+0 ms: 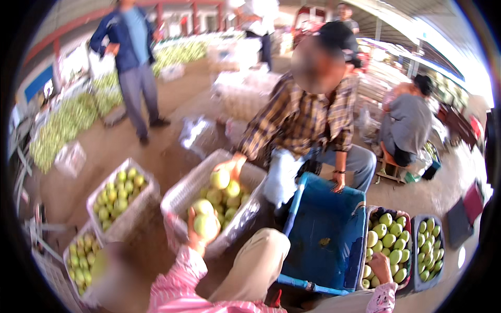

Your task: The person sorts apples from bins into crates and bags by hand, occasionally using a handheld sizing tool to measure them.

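Observation:
My left hand (197,241) holds two round pale green fruits (206,226), one above the other, over the near end of a plastic-lined white crate (172,205). More green fruits (214,196) lie inside that crate. My right hand (380,267) is curled on the green fruits (395,256) in a fabric-lined crate (408,234) at the right; whether its fingers grip one is hidden. Between my hands stands a large blue plastic crate (328,223) with a small brown scrap (324,241) on its floor.
A co-worker (309,117) sits opposite, one hand (233,166) at a fruit in the white crate, the other at the blue crate's rim. Filled crates (150,184) stand left, another grey crate (439,270) right. Other people and fruit piles (70,117) are farther back.

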### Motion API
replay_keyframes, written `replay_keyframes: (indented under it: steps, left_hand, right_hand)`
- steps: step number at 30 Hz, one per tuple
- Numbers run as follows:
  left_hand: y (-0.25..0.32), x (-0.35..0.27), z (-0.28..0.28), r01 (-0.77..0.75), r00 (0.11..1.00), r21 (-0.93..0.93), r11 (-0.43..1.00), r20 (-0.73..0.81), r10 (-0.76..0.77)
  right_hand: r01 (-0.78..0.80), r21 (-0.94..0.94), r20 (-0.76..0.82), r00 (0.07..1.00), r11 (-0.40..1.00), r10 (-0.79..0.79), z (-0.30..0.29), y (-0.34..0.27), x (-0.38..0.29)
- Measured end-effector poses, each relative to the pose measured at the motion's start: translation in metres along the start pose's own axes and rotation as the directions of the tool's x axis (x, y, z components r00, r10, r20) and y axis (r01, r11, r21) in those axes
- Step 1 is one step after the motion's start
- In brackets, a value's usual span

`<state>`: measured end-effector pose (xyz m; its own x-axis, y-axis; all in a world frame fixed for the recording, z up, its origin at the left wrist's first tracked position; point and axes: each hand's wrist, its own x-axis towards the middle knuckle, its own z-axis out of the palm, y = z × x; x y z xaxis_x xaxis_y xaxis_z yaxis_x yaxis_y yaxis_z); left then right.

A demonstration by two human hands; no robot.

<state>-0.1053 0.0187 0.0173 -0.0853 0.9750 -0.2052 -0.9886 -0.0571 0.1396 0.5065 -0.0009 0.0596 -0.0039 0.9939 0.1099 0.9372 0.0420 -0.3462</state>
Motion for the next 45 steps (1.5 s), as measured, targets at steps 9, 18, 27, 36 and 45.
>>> replay_keyframes:
  steps: [9,18,27,36,45]
  left_hand:
    - [0.185,-0.038,-0.106,-0.481,0.863,-0.039,0.876,-0.193,0.466]
    - [0.356,-0.100,-0.134,-0.727,0.611,0.128,0.675,-0.328,0.720]
    - [0.422,-0.092,-0.185,-0.852,0.176,0.368,0.373,-0.469,0.866]
    - [0.335,-0.026,-0.221,-0.466,0.700,0.438,0.769,-0.349,0.623]
    - [0.134,0.033,-0.044,-0.115,0.940,0.791,0.601,-0.109,0.322]
  right_hand:
    - [-0.290,-0.195,0.326,0.882,0.937,0.341,0.061,0.045,0.003]
    - [-0.354,-0.152,0.296,0.875,0.923,0.384,0.081,-0.003,0.045]
    - [-0.413,-0.194,0.257,0.854,0.890,0.452,0.069,-0.008,0.026]
    - [-0.069,-0.607,0.339,0.879,0.792,0.336,0.036,0.106,-0.030]
    - [-0.061,-0.012,-0.585,0.810,0.998,0.043,-0.028,-0.091,-0.050]
